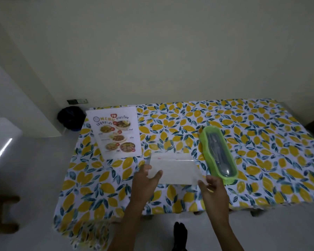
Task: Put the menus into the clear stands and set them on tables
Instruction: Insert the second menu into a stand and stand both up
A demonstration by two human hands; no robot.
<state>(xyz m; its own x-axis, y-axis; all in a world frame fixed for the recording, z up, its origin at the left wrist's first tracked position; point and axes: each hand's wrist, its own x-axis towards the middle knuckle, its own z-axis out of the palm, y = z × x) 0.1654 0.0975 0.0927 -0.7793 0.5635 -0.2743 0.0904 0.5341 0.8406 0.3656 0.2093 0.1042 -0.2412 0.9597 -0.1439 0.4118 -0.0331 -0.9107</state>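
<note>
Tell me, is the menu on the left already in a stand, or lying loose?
Loose, it seems: the menu lies flat on the tablecloth, apart from the clear stand in both hands.

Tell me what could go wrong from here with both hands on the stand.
The clear stand, held by the left hand and right hand, sits right beside the green cutlery box; tilting it upright could knock the box. The menu lies near the table's far left edge and could slide off when reached for.

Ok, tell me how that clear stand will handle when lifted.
The clear stand looks like stiff, thin plastic, so probably light and rigid. Its glossy faces may slip, so both the left hand and right hand gripping its ends seems wise.
</note>
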